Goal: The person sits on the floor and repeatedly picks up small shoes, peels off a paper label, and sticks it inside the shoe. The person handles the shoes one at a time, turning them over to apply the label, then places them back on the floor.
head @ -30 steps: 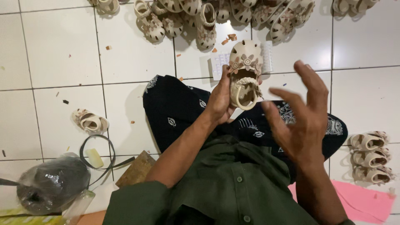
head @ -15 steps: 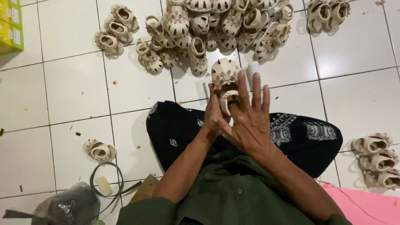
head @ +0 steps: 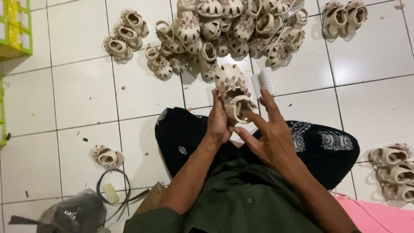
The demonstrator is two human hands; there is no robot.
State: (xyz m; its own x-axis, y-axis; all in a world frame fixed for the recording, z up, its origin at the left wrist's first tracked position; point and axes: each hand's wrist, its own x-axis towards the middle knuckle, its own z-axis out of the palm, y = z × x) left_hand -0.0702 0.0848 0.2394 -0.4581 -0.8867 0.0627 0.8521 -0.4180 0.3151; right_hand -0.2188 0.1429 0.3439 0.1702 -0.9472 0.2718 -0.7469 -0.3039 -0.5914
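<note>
A small beige sandal (head: 232, 96) is gripped from beneath by the left hand (head: 219, 123), raised above the lap so its back strap faces up. The right hand (head: 269, 136) is spread wide, fingertips (head: 246, 114) touching that strap (nothing is clasped). A sandal heap (head: 224, 30) is piled just beyond, within reach.

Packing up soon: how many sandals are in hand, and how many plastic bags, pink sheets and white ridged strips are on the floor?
Sandal in left hand: 1
Plastic bag, dark: 1
Pink sheet: 1
White ridged strip: 1
Total: 4
</note>
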